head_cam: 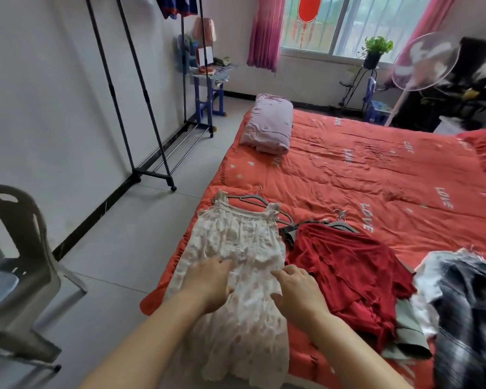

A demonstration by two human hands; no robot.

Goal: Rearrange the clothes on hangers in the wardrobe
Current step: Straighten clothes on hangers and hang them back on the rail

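A white floral dress (236,240) lies flat on the orange-red bedspread (376,169) at lower centre of the frame. Its shoulders sit on a grey hanger (247,198) whose hook points toward the top of the frame. The left hand (211,279) and the right hand (299,290) both rest on the skirt with fingers bent toward each other. Whether they pinch a fold or only press the cloth cannot be told.

Just right of the dress, touching its edge, lies a dark red garment (345,262) with its own hangers (340,221) at the collar. A heap of dark and white clothes (469,299) fills the lower right corner. The clothes rack (141,108) stands against the wall at upper left, well apart from the bed, with a blue garment (177,7) hanging at the very top.

The step appears to be smoothing the dress before it is hung. To do it well, stroke the skirt outward and down from the waist so that the thin fabric does not bunch. Check that both ruffled straps are seated on the hanger arms. Then lift by the hook with one hand and support the skirt with the other, keeping clear of the red garment so that it is not dragged along.
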